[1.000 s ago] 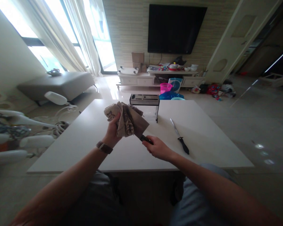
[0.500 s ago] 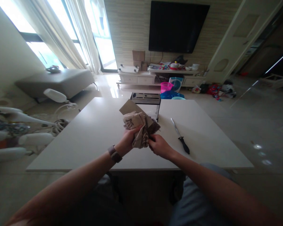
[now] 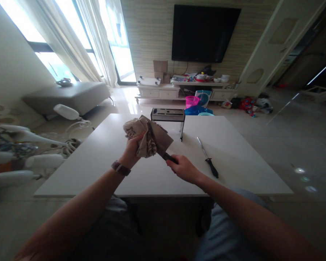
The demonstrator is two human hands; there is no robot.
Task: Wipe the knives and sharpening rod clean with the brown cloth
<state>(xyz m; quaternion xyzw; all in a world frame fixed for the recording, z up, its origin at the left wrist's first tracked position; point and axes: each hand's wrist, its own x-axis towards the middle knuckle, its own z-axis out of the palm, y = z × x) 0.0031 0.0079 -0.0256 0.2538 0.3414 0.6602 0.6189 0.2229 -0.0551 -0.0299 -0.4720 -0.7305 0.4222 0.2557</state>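
My right hand (image 3: 185,168) is closed round the dark handle of a cleaver (image 3: 163,139), whose broad blade points up and to the left over the table. In my left hand (image 3: 133,148) is a bunched beige cloth (image 3: 137,129) with a dark pattern. The cloth lies against the blade's left part and hides some of it. A knife block (image 3: 168,114) with slots in its top stands just behind the blade. To the right of my right hand, a honing steel (image 3: 209,163) with a black handle lies on the white table (image 3: 97,170).
Beyond the table are a pink basket (image 3: 191,102), a blue plastic thing (image 3: 197,110) and a low white cabinet (image 3: 149,93) under a television (image 3: 205,34). A lamp with several white shades (image 3: 66,111) stands close to the table's left side.
My left hand has moved left and slightly up with the cloth, along the cleaver's blade. More of the blade and its handle now shows. My right hand has stayed nearly in place.
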